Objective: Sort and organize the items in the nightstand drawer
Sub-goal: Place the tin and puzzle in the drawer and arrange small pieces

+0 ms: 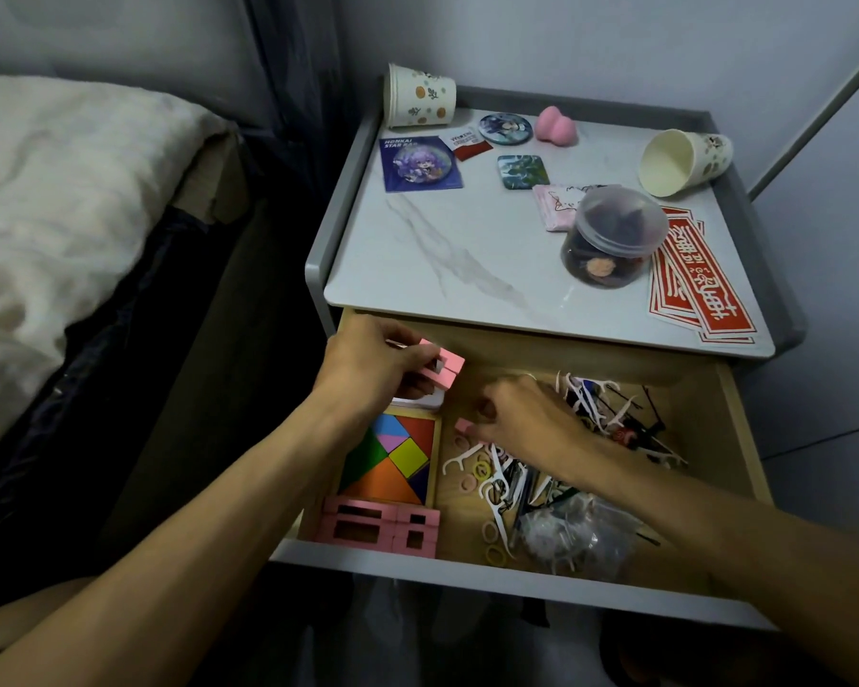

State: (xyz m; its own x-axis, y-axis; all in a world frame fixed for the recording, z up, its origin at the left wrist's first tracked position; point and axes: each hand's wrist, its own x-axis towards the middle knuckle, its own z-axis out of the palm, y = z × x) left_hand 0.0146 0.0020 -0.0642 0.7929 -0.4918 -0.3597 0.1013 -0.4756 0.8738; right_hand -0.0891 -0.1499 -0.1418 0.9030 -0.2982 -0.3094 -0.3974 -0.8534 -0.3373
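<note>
Pink wooden slotted blocks stacked at open wooden drawer front-left, apparently the sorted pile. Left hand clenched around more pink blocks; right hand pinching small pink block from floss-pick clutter.

Dim room, pale blue-grey wall, bed with cream bedding at left

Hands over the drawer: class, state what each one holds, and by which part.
Left hand grips a stack of pink blocks by its near end. Right hand pinches one small pink block at its end.
</note>
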